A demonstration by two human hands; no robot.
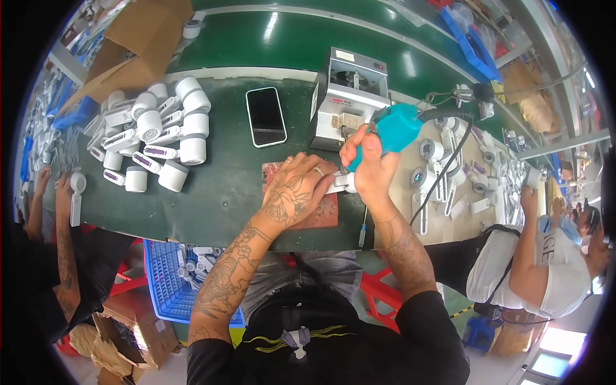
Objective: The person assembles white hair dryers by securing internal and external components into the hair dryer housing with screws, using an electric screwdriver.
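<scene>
- The right hand (375, 168) holds a teal electric screwdriver (396, 125); its fingers are curled around the body of the tool, with the cable going away to the right.
- The left hand (295, 191) lies low on the work, with the palm down. Its fingers are near together, and the thumb and index finger seem to pinch one white plastic device (339, 184).
- This device is at the right edge of the left hand, above the red work pad (324, 217) and below the right hand. The fingers cover most of it.
- The step in hand is, by judgement, the driving of a screw into this device. The bit is hidden behind the right hand, so one cannot tell whether it touches a screw.
- The next move calls for a steady left grip, the driver straight above the hole, and a gentle downward pressure; if the device turns, the bit could slip.
- Behind the hands stands what looks like a tabletop screw feeder (346, 106), within easy reach of the driver.
- To the left, a pile of white round-headed devices (149, 125) lies on the green table (224, 212), near a phone (265, 117). A small hand screwdriver (363, 230) lies at the front edge.
</scene>
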